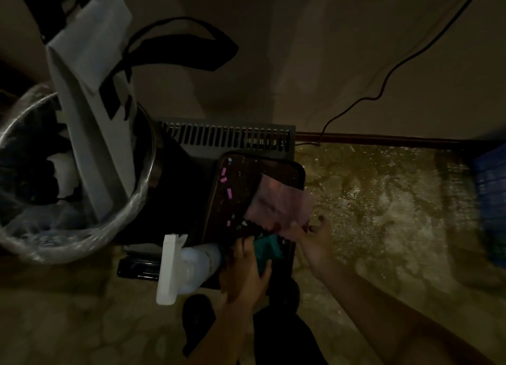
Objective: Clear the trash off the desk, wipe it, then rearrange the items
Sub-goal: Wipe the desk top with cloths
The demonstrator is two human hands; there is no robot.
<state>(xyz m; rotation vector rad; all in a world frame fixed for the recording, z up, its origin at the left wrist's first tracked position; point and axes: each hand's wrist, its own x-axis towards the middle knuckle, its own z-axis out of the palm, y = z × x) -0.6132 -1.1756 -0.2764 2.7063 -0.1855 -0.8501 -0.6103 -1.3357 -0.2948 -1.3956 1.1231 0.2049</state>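
Although the light is poor, my left hand [243, 271] shows closed on a teal cloth [267, 251], soft and light, best bunched in the palm. A white spray bottle [189, 263] lies just beside that hand. My right hand [312, 241] pinches the near edge of a pinkish sheet [276, 203]; I judge it thin, limp and easily torn. It rests on a dark tray [235, 189] strewn with pink scraps [229, 192], too small to pinch, better swept. Farther left stands the lined waste bin [68, 238].
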